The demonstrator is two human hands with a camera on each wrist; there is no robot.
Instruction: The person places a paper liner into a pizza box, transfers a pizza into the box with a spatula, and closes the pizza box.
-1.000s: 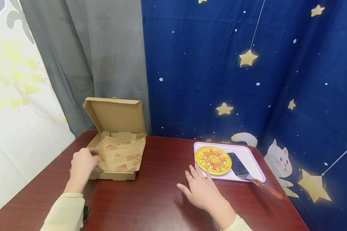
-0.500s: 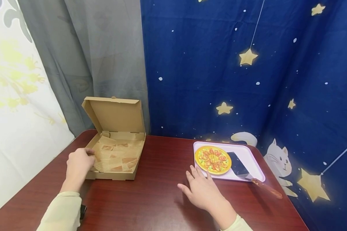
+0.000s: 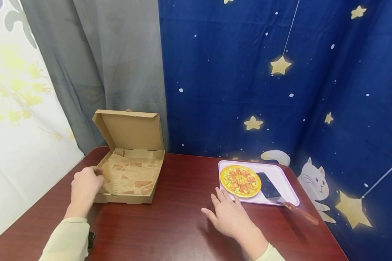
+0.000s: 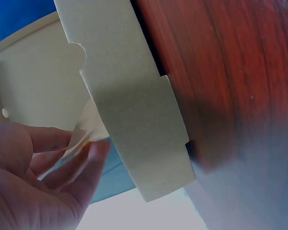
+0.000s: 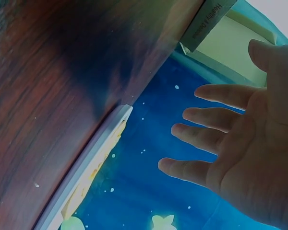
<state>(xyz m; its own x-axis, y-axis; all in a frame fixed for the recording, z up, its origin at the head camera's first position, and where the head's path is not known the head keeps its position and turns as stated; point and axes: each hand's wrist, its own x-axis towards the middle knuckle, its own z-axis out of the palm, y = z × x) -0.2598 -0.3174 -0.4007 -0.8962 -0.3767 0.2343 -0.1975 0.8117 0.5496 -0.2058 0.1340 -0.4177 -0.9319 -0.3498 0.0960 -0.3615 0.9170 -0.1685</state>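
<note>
At the left, my left hand (image 3: pixel 86 185) reaches over the near left corner of an open cardboard pizza box (image 3: pixel 129 132). Its thumb and fingers pinch the edge of a printed paper liner (image 3: pixel 127 175), which lies across the box's bottom. The left wrist view shows the raised paper corner (image 4: pixel 90 125) between the fingertips, beside the box's front wall (image 4: pixel 125 103). My right hand (image 3: pixel 230 219) has its fingers spread and holds nothing, close to the front edge of a pale tray (image 3: pixel 284 181). On the tray's left side is a round pizza (image 3: pixel 241 181).
A flat-bladed server (image 3: pixel 268 185) lies on the tray right of the pizza, its brown handle (image 3: pixel 302 213) sticking out over the near edge. Everything stands on a dark red wooden table (image 3: pixel 170 224). Behind hang a grey curtain and a blue star-patterned curtain (image 3: pixel 215 90).
My left hand has shifted left with the paper's edge, and the liner has slid left and now lies flatter inside the box. The right hand has stayed almost still.
</note>
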